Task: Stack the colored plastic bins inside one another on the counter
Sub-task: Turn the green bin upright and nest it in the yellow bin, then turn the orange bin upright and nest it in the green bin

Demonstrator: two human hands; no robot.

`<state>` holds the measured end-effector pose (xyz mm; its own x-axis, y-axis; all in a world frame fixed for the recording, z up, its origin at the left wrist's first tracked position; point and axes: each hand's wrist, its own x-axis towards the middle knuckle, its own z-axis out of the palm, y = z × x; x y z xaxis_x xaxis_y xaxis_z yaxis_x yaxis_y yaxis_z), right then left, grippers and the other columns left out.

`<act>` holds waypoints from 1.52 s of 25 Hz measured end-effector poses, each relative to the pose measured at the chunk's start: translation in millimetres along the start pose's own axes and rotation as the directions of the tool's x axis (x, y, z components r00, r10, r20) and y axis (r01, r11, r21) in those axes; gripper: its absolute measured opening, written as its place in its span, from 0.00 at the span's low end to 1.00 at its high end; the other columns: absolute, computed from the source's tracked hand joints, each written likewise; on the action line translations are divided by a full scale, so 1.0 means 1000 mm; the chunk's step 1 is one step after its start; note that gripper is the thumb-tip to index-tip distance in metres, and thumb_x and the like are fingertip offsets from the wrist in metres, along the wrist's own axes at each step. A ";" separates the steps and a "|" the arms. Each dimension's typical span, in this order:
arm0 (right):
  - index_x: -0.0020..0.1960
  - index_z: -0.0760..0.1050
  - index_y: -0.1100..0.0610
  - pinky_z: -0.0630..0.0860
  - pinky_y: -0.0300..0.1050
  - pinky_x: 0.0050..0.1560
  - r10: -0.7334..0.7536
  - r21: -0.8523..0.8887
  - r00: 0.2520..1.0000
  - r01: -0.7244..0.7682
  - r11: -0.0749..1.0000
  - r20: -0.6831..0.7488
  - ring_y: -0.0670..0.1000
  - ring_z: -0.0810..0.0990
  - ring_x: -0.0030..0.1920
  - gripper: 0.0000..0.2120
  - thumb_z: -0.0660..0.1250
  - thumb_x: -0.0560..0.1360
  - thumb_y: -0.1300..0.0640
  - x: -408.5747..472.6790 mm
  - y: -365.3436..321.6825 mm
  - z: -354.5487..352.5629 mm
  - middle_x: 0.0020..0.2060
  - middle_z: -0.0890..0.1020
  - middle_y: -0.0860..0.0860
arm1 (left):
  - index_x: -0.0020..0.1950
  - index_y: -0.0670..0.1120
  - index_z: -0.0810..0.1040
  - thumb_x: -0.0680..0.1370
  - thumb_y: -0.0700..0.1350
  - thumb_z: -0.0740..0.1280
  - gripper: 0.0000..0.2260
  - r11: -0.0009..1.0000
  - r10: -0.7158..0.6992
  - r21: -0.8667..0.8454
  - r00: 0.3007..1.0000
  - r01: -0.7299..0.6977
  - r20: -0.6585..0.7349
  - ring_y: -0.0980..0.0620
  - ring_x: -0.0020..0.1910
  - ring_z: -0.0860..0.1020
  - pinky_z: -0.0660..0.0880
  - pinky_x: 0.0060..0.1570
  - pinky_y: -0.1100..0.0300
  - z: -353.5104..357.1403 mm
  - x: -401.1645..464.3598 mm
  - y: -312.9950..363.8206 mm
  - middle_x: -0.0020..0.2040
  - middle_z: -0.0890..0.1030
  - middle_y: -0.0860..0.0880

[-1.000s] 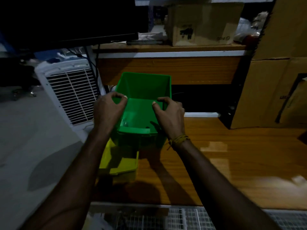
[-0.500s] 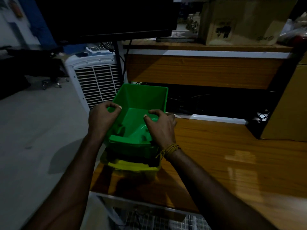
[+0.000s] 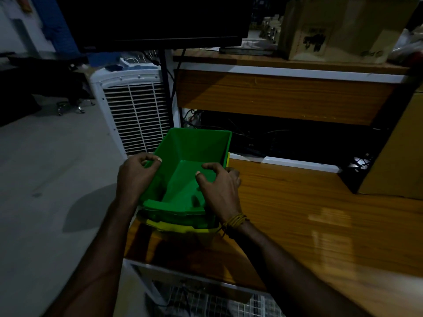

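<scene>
A green plastic bin [image 3: 192, 156] sits nested inside a yellow bin [image 3: 178, 227], of which only the front lip and a sliver of the far right corner show. Both rest at the left end of the wooden counter [image 3: 309, 220]. My left hand [image 3: 135, 177] grips the green bin's left wall, thumb curled over the rim. My right hand [image 3: 219, 186] holds the right wall the same way, fingers inside the bin. The green bin holds nothing.
A white air cooler with a grille [image 3: 135, 110] stands on the floor just left of the counter. Behind is a higher wooden shelf [image 3: 286, 97] with a cardboard box [image 3: 332, 28] and a dark monitor [image 3: 160, 19]. Another large carton [image 3: 398, 152] stands at right. A wire rack [image 3: 206, 300] lies below the counter's near edge.
The green bin has come down from above the yellow bin and now sits deep inside it. Both hands have kept their grip on its side walls.
</scene>
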<state>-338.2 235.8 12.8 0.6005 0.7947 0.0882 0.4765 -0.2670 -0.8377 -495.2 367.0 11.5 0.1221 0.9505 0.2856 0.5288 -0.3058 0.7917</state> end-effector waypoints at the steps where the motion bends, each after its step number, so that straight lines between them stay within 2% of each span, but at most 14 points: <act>1: 0.65 0.74 0.46 0.69 0.54 0.66 0.008 0.008 1.000 -0.008 1.000 0.004 0.60 0.63 0.69 0.19 0.66 0.76 0.46 0.002 0.004 0.002 0.67 0.66 0.59 | 0.48 0.48 0.84 0.75 0.48 0.71 0.06 1.000 0.001 0.011 1.000 -0.001 0.005 0.47 0.54 0.80 0.73 0.50 0.58 0.004 0.000 -0.004 0.52 0.85 0.47; 4: 0.64 0.75 0.47 0.72 0.52 0.62 0.046 0.015 0.999 -0.047 0.999 0.029 0.60 0.65 0.68 0.18 0.66 0.75 0.47 0.007 0.021 0.011 0.65 0.70 0.59 | 0.48 0.48 0.84 0.75 0.48 0.71 0.05 0.998 -0.006 0.059 1.000 0.005 0.023 0.45 0.50 0.81 0.76 0.48 0.56 0.018 -0.002 -0.017 0.50 0.85 0.46; 7: 0.60 0.75 0.42 0.80 0.58 0.55 0.078 -0.004 0.996 -0.077 0.997 0.048 0.60 0.76 0.61 0.24 0.61 0.67 0.37 0.006 0.042 0.025 0.62 0.75 0.58 | 0.49 0.47 0.84 0.75 0.47 0.71 0.06 0.992 -0.005 0.123 1.000 0.002 0.028 0.42 0.47 0.82 0.78 0.46 0.53 0.028 -0.010 -0.027 0.49 0.85 0.43; 9: 0.59 0.75 0.41 0.82 0.59 0.51 0.078 -0.021 0.993 -0.077 0.997 0.089 0.60 0.80 0.56 0.27 0.57 0.64 0.34 0.016 0.074 0.040 0.61 0.77 0.56 | 0.49 0.46 0.85 0.75 0.47 0.71 0.07 0.985 -0.006 0.174 0.999 0.000 0.033 0.40 0.46 0.82 0.79 0.45 0.51 0.034 -0.015 -0.033 0.48 0.85 0.41; 11: 0.60 0.77 0.44 0.80 0.57 0.56 0.093 -0.043 0.982 -0.088 0.995 0.161 0.59 0.80 0.57 0.25 0.60 0.67 0.37 0.013 0.080 0.036 0.63 0.77 0.56 | 0.50 0.46 0.85 0.75 0.47 0.71 0.08 0.971 -0.012 0.240 0.998 -0.002 0.055 0.38 0.46 0.82 0.79 0.45 0.50 0.039 -0.019 -0.039 0.48 0.84 0.39; 13: 0.63 0.77 0.48 0.77 0.51 0.62 0.075 -0.072 0.977 -0.062 0.995 0.198 0.57 0.77 0.61 0.20 0.66 0.72 0.45 0.001 0.071 0.017 0.65 0.74 0.57 | 0.51 0.49 0.84 0.74 0.50 0.70 0.09 0.944 -0.042 0.330 0.997 0.017 0.069 0.37 0.48 0.80 0.78 0.47 0.49 0.044 -0.025 -0.042 0.51 0.82 0.38; 15: 0.66 0.75 0.50 0.75 0.48 0.63 0.060 -0.061 0.974 -0.047 0.997 0.217 0.57 0.72 0.66 0.19 0.67 0.76 0.51 -0.002 0.079 0.002 0.67 0.70 0.56 | 0.55 0.51 0.82 0.74 0.52 0.70 0.12 0.913 -0.078 0.404 0.996 0.056 0.037 0.36 0.53 0.78 0.77 0.52 0.47 0.053 -0.036 -0.037 0.55 0.78 0.38; 18: 0.67 0.73 0.49 0.71 0.58 0.68 0.042 -0.085 0.988 -0.030 0.996 0.147 0.60 0.69 0.69 0.19 0.66 0.76 0.50 -0.006 0.105 -0.023 0.70 0.67 0.57 | 0.59 0.47 0.81 0.75 0.47 0.70 0.14 0.947 -0.003 0.321 0.999 -0.014 0.050 0.35 0.59 0.74 0.71 0.60 0.46 0.084 -0.059 -0.009 0.60 0.75 0.36; 22: 0.69 0.71 0.48 0.66 0.62 0.71 0.059 -0.166 0.997 -0.050 0.985 0.049 0.60 0.63 0.73 0.19 0.64 0.78 0.49 -0.013 0.145 -0.074 0.73 0.64 0.56 | 0.58 0.49 0.80 0.74 0.46 0.70 0.13 0.966 0.154 0.178 0.973 -0.185 0.174 0.39 0.62 0.73 0.71 0.63 0.49 0.150 -0.104 0.045 0.61 0.75 0.41; 25: 0.69 0.70 0.48 0.68 0.61 0.70 0.084 -0.203 0.995 -0.091 0.975 -0.045 0.61 0.64 0.73 0.19 0.64 0.79 0.49 -0.019 0.182 -0.124 0.74 0.63 0.56 | 0.61 0.50 0.79 0.75 0.47 0.69 0.14 0.948 0.238 0.146 0.935 -0.283 0.265 0.41 0.63 0.72 0.71 0.62 0.49 0.201 -0.140 0.083 0.63 0.74 0.43; 30: 0.68 0.71 0.48 0.69 0.62 0.68 0.139 -0.196 0.966 -0.182 0.964 -0.216 0.59 0.66 0.72 0.19 0.64 0.78 0.49 -0.036 0.250 -0.215 0.72 0.66 0.56 | 0.65 0.52 0.75 0.78 0.49 0.66 0.15 0.931 0.294 0.085 0.867 -0.355 0.402 0.44 0.66 0.69 0.74 0.57 0.51 0.283 -0.207 0.148 0.67 0.70 0.45; 38: 0.69 0.70 0.47 0.70 0.62 0.65 0.262 -0.165 0.866 -0.359 0.919 -0.426 0.59 0.68 0.70 0.18 0.62 0.79 0.50 -0.070 0.376 -0.389 0.72 0.65 0.55 | 0.68 0.54 0.72 0.77 0.50 0.67 0.18 0.889 0.384 -0.018 0.721 -0.458 0.576 0.45 0.66 0.69 0.73 0.58 0.52 0.422 -0.326 0.276 0.68 0.70 0.47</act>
<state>48.2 -132.3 -98.7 0.9182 0.3865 0.0866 0.3283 -0.6205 -0.7122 -34.3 -4.5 -90.8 0.7752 0.5996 0.1989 0.3985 -0.7085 0.5825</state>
